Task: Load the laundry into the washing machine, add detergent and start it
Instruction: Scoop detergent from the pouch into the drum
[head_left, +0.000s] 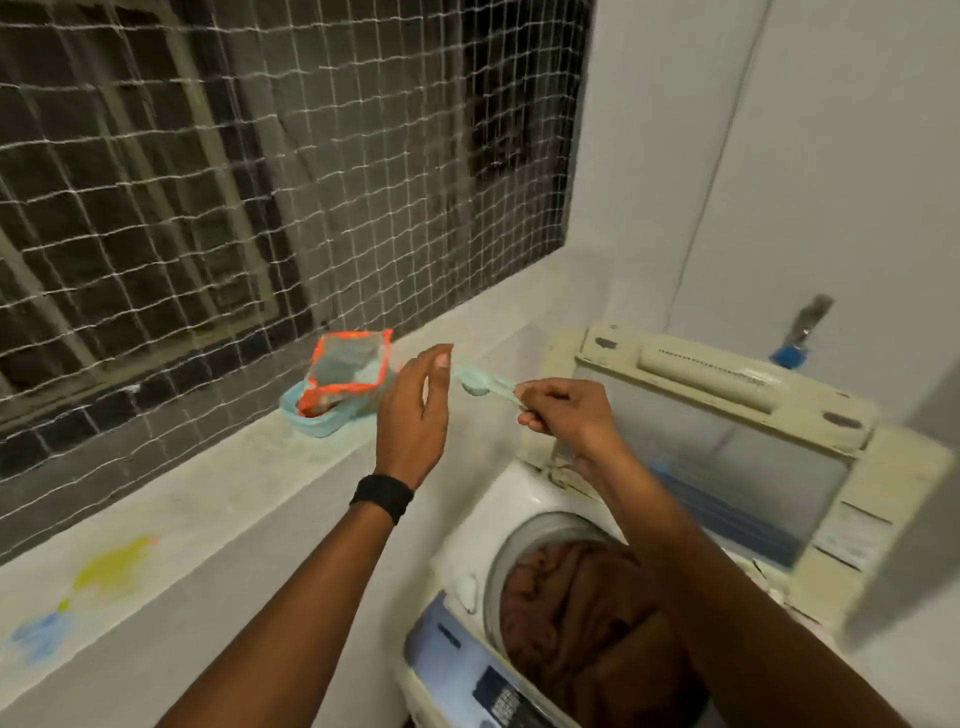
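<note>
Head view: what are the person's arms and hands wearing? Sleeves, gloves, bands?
Both forearms are bare to the frame edge, no sleeves in view. No gloves on the left hand or the right hand. A black band, watch or fitness strap, circles the left wrist. Nothing shows on the right wrist.

The washing machine (519, 499) stands open from above, but brown laundry (587, 623) fills the drum close to the rim and the right arm (675, 545) crosses over it. The raised lid (727, 441) walls off the far side. The near ledge (208, 493) offers bare room; farther along, the detergent pouch (348, 379) in its blue tub (322, 423) blocks it. Between pouch and lid, the left hand (415, 415) and the right hand (561, 415), pinching a scoop (483, 387), fill the air. The net (260, 182) shuts off everything behind the ledge
</note>
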